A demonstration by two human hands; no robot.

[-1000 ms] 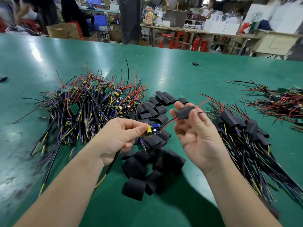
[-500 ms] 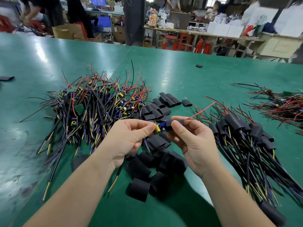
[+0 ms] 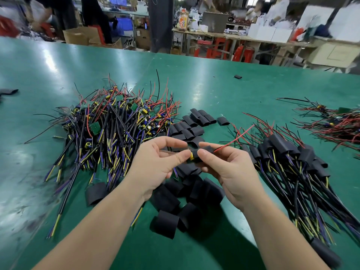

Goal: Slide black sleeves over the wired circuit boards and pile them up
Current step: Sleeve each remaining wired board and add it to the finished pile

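My left hand (image 3: 155,164) pinches the wired circuit board (image 3: 191,156) between thumb and forefinger. Only its end shows there, with a small glossy yellow part on it. My right hand (image 3: 229,172) grips the black sleeve (image 3: 204,152), a matte, soft-looking tube, with thumb and curled fingers. The sleeve covers most of the board, so the two sit together in the air between my fingertips. A thin red wire (image 3: 233,138) runs out of the sleeve's far end, up and to the right of the board.

To the left of the board and beyond it lies the heap of bare boards (image 3: 113,129), a bristling tangle of small green cards, black cables, and red, yellow and purple leads. Just behind the board lie flattened sleeves (image 3: 191,124) in overlapping rows. Below it, nearer my body, rounder open sleeves (image 3: 169,223) are piled loosely, curled like short cuffs. To the right of the board sits the finished pile (image 3: 288,152). There, boards wrapped in black lie side by side, with their striped cables fanned toward me. Farther right is another thin red and black tangle (image 3: 335,125). Everything rests on the smooth green table (image 3: 214,90), which is glossy with glare. One stray sleeve (image 3: 238,76) lies well beyond the board.
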